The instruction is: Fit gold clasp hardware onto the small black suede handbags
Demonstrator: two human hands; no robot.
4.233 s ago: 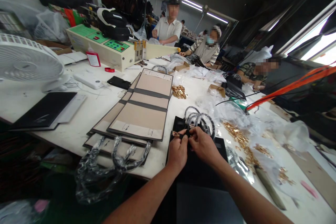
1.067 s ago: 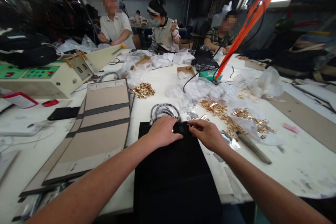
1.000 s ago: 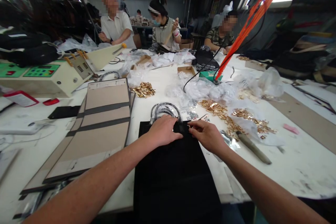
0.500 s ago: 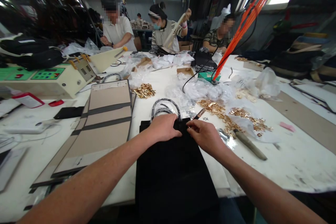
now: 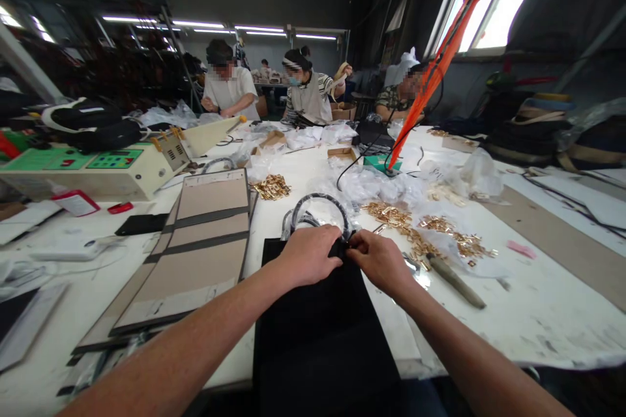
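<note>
A black bag panel (image 5: 317,313) lies flat on the white table (image 5: 489,313) in front of me and hangs over the near edge. At its far edge my left hand (image 5: 308,254) and my right hand (image 5: 379,260) meet, both closed on a small black tab of the panel. Plastic-wrapped black handles (image 5: 317,202) loop out just beyond my fingers. What sits between my fingertips is hidden.
Flat beige panels with grey bands (image 5: 205,234) lie to the left. Gold metal fittings (image 5: 425,228) are scattered at right, with another pile (image 5: 271,187) further back. A tool with a grey handle (image 5: 452,279) lies near my right hand. A cream machine (image 5: 98,169) stands at left. Three people sit at the far end.
The camera has tilted up, so the table sits lower in the picture. My hands stay pinched together at the panel's far edge. The striped-shirt person's raised arm has come down.
</note>
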